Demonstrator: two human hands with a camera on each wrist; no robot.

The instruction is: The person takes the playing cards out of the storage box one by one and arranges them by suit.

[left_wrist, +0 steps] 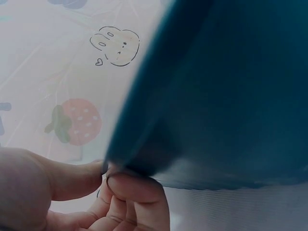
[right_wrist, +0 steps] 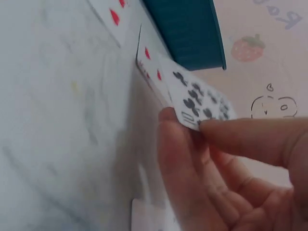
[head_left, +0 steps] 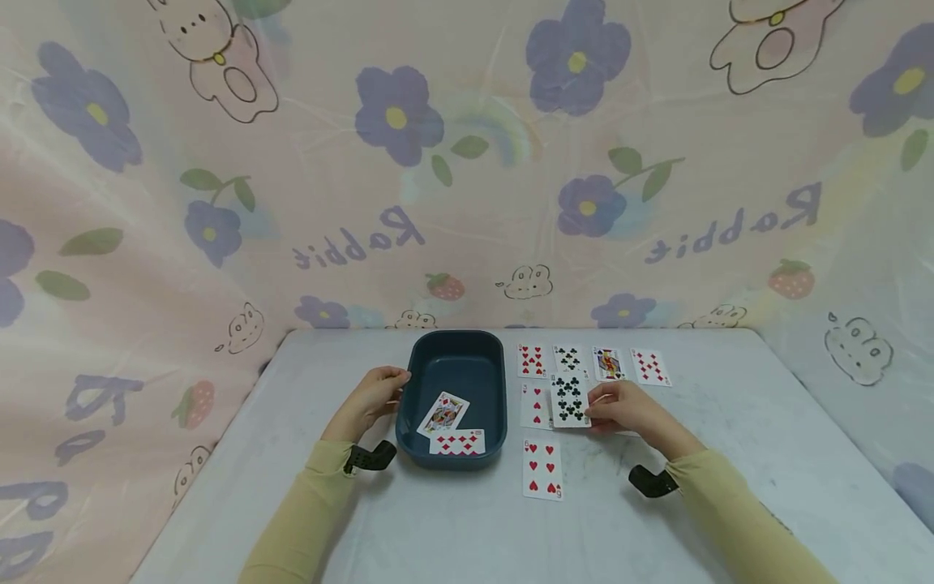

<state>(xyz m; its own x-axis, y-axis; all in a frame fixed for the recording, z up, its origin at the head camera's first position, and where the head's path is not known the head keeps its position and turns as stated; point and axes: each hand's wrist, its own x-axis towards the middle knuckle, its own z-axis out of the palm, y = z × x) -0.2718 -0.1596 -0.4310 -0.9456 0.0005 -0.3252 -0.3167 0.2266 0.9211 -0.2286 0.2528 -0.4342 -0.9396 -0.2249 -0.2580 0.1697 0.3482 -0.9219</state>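
A dark blue tray [head_left: 414, 381] sits mid-table holding a face card [head_left: 443, 414] and a red diamonds card [head_left: 457, 442]. My left hand [head_left: 390, 381] pinches the tray's left rim; in the left wrist view the left hand [left_wrist: 107, 173] has thumb and forefinger closed on the tray [left_wrist: 216, 96] edge. My right hand [head_left: 598, 405] pinches a black clubs card [head_left: 570, 400], lifted a little over a hearts card [head_left: 535, 405]. The right wrist view shows the right hand [right_wrist: 187, 122] with thumb and fingers on the clubs card [right_wrist: 199, 101].
Right of the tray lie a row of cards: hearts [head_left: 532, 360], clubs [head_left: 567, 358], a face card [head_left: 609, 364] and diamonds [head_left: 650, 367]. A six of hearts [head_left: 542, 469] lies nearer me. Flower-print sheeting [head_left: 467, 162] walls the table.
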